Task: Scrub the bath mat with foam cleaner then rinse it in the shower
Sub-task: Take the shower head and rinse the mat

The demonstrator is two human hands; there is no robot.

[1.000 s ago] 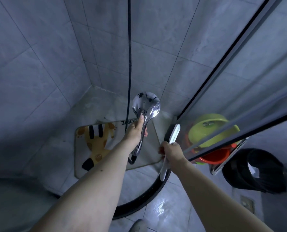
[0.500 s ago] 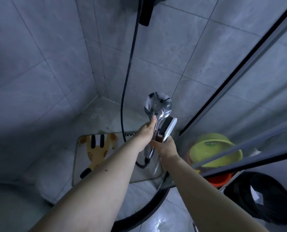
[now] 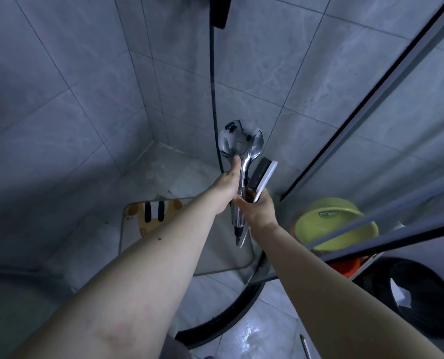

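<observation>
Both hands have risen and drawn together since a second ago, when the right hand (image 3: 259, 211) held the scrub brush (image 3: 263, 178) lower, apart from the shower head (image 3: 240, 141). From the head camera, the left hand (image 3: 227, 181) grips the chrome shower head's handle, thumb along its neck. The right hand, touching that handle, clenches the brush, whose bristle block juts up past the fingers. The bath mat (image 3: 148, 216) lies on the shower floor below the shower head, partly hidden by the left forearm. A green basin (image 3: 327, 216) sits behind the glass door (image 3: 397, 125), right of the shower head.
</observation>
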